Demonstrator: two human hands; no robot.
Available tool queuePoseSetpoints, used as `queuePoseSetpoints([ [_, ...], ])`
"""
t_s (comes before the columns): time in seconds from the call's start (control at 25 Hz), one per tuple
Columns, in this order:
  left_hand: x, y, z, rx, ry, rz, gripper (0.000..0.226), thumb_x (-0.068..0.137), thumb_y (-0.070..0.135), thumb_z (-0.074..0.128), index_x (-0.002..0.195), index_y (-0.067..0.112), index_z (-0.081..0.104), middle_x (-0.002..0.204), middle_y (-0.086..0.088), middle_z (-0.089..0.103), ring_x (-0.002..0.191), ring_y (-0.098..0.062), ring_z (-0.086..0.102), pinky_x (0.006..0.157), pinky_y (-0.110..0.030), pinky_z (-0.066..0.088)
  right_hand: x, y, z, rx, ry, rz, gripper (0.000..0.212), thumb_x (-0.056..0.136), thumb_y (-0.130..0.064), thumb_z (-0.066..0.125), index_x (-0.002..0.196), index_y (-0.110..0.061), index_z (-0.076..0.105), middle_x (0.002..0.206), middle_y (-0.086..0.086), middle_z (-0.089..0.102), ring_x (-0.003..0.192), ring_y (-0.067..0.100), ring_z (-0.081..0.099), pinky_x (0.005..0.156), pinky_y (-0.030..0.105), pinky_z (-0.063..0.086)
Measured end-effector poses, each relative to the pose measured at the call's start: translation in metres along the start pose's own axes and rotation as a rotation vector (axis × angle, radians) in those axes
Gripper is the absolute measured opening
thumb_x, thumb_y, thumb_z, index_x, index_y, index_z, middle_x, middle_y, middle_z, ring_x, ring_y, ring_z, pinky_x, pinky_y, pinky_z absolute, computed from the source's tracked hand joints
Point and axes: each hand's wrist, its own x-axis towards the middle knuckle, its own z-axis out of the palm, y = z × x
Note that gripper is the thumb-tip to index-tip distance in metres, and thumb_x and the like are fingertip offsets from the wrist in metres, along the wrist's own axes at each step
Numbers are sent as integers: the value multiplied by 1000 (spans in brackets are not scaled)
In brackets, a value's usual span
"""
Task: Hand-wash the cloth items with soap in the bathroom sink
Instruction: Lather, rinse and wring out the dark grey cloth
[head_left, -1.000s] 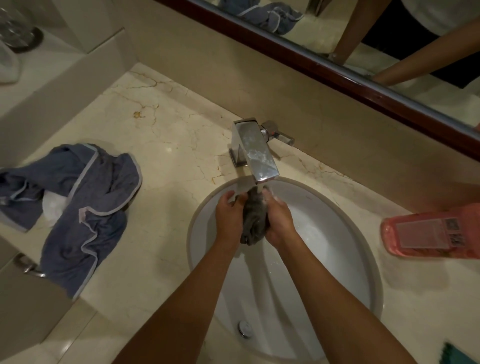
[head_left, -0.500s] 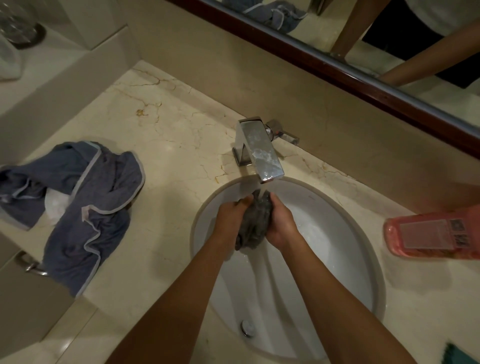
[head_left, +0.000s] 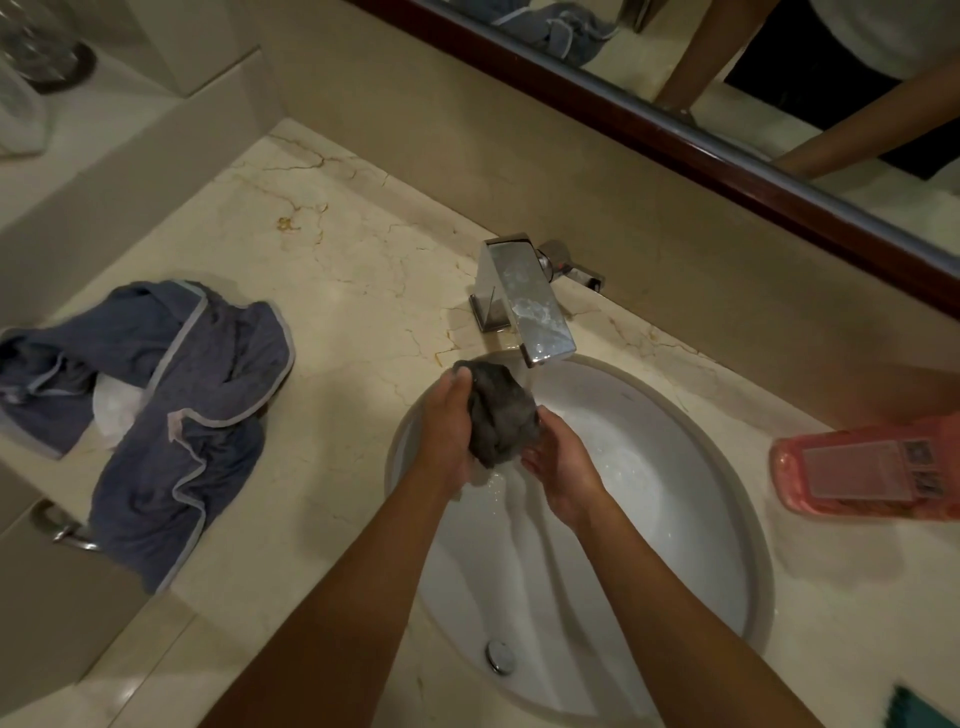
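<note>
A wet, bunched dark grey cloth (head_left: 500, 415) is squeezed between both my hands over the white oval sink (head_left: 727, 519), just below the chrome faucet (head_left: 524, 301). My left hand (head_left: 447, 431) grips its left side with the fingers curled over the top. From the lower right, my right hand (head_left: 558, 465) cups and holds it. Water runs down the basin under the cloth toward the drain (head_left: 500, 656). A blue garment with pale trim (head_left: 171, 415) lies crumpled on the marble counter at the left. A pink soap bottle (head_left: 872, 473) lies on its side at the right.
The marble counter (head_left: 337, 291) surrounds the sink, with a wood-framed mirror (head_left: 727, 150) along the back wall. A metal drawer handle (head_left: 62, 530) sticks out below the counter's left edge. A teal item (head_left: 919, 709) shows at the bottom right corner.
Both hands have shifted the grey cloth slightly left and turned it, so it now sits more bunched and rounded; my right hand has slid lower beneath it.
</note>
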Motion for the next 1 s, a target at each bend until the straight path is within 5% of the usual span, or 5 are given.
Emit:
queuePoseSetpoints([
  [0.24,2,2,-3,71,-108,123,24,106,16,47,128,10,55,121,-17,68,109,-28,69,90,-44,59,-3,-7,5,337,-31,-97,36,108,-33,39,136,-17,56,131,14,65,125,30,61,110,50,46],
  [0.44,1,-10,-1,178,-73,163,35,101,8,52,135,12,57,126,-9,68,116,-24,67,99,-50,55,0,-23,17,354,62,-73,27,106,-35,46,124,-21,61,123,10,68,115,28,65,83,41,59],
  [0.64,3,-16,-6,151,-81,166,46,94,13,54,140,15,53,131,-9,66,123,-27,63,103,-51,52,5,-25,11,337,74,-89,37,106,-35,46,131,-12,60,121,14,71,114,28,66,93,40,54],
  [0.8,6,-17,-13,44,-42,139,43,94,-10,46,124,18,59,122,-10,68,119,-31,63,94,-44,54,10,-23,8,174,77,-149,36,105,-29,47,121,-3,65,119,20,70,114,32,65,87,35,53],
  [1.0,4,-12,-14,-40,-28,156,28,98,-3,49,117,16,59,113,-10,68,107,-26,65,85,-36,55,6,-21,16,219,79,-81,25,105,-26,50,112,-11,68,115,16,72,103,30,68,80,40,58],
])
